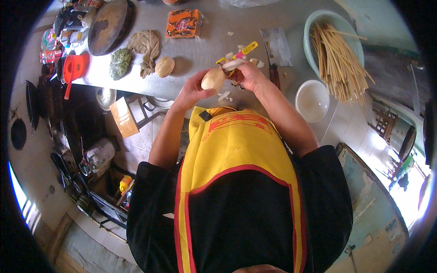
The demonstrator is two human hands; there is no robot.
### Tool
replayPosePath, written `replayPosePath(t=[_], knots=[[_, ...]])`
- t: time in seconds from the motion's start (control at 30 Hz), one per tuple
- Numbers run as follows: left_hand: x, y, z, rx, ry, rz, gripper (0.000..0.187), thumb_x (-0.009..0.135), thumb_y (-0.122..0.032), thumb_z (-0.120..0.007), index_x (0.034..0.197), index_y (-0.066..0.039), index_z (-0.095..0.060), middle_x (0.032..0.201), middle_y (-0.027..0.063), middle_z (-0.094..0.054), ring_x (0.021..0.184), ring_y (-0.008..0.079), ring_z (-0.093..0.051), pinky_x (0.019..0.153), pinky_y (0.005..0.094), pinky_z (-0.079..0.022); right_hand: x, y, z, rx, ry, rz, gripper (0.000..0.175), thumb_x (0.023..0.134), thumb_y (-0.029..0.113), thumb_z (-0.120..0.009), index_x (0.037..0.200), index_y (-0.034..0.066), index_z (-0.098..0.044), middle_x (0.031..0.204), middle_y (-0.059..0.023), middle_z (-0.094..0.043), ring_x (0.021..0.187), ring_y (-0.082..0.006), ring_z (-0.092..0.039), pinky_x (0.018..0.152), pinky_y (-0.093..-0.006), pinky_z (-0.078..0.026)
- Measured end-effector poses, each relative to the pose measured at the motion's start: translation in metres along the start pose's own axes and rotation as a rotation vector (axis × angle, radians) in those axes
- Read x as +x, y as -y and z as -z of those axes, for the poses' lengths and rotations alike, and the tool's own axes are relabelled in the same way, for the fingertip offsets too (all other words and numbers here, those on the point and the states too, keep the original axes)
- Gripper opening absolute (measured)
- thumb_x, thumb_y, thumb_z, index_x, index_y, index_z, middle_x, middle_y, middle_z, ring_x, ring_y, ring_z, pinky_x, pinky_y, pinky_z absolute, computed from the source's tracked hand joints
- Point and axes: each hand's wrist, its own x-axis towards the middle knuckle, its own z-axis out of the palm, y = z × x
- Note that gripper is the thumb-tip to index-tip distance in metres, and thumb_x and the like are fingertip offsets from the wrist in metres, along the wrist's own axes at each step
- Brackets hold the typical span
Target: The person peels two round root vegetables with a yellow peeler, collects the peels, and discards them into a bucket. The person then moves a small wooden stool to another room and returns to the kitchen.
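My left hand [195, 88] grips a pale, peeled-looking round vegetable [213, 80] over the metal counter's front part. Just right of it, my right hand [248, 75] is closed around a yellow and pink peeler [246, 50], and a pale strip of peel [233, 64] lies along its fingers. Below and behind the hands, pale peel scraps [224, 96] are scattered on the counter. A second pale round vegetable [165, 67] rests to the left, beside a crumpled brown cloth [147, 47]. Right of my right hand lies a cleaver [277, 47] with its dark handle towards me.
A green basin [307, 51] with many wooden sticks and a white bowl [312, 101] stand at right. An orange packet [183, 23] lies at the back. Further left are a bag of greens [120, 63], a round wooden board [108, 27] and a red dipper [73, 67].
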Motion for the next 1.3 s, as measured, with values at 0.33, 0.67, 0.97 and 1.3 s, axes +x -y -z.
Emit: replayPosePath(t=[0.33, 0.67, 0.97, 1.3], knots=[[0.002, 0.008, -0.005, -0.242, -0.002, 0.008, 0.075, 0.082, -0.005, -0.07, 0.146, -0.002, -0.031, 0.133, 0.008, -0.051, 0.116, 0.0167, -0.052, 0.094, 0.0302, -0.048, 0.0, -0.009, 0.006, -0.154, 0.041, 0.101, 0.028, 0.094, 0.01, -0.051, 0.122, 0.0074, -0.054, 0.112, -0.0086, -0.064, 0.104, -0.019, -0.063, 0.091, -0.0324, -0.051], [0.004, 0.007, -0.006, 0.001, -0.104, 0.008, 0.066, 0.082, -0.007, -0.073, 0.138, 0.004, -0.039, 0.126, 0.009, -0.054, 0.109, 0.0153, -0.056, 0.094, 0.0288, -0.047, -0.012, -0.016, -0.007, -0.393, 0.046, 0.271, 0.022, 0.089, 0.007, -0.058, 0.109, 0.0032, -0.065, 0.106, -0.0074, -0.067, 0.099, -0.0168, -0.064, 0.09, -0.0307, -0.049], [0.0, 0.008, -0.002, -0.062, -0.047, -0.039, 0.078, 0.074, -0.016, -0.081, 0.139, -0.001, -0.04, 0.131, 0.0076, -0.052, 0.12, 0.019, -0.051, 0.101, 0.0319, -0.043, 0.002, -0.01, 0.011, 0.049, 0.058, 0.04, 0.024, 0.093, 0.02, -0.059, 0.114, 0.0086, -0.057, 0.107, -0.0074, -0.065, 0.096, -0.0197, -0.066, 0.083, -0.0327, -0.055], [0.007, 0.008, -0.003, 0.212, -0.195, -0.034, 0.071, 0.072, -0.015, -0.083, 0.131, 0.002, -0.047, 0.118, 0.0111, -0.059, 0.111, 0.0174, -0.055, 0.096, 0.0302, -0.045, -0.005, -0.014, -0.004, -0.385, 0.076, 0.229, 0.021, 0.094, 0.016, -0.056, 0.112, 0.0076, -0.062, 0.103, -0.0058, -0.066, 0.099, -0.0162, -0.064, 0.083, -0.0309, -0.053]])
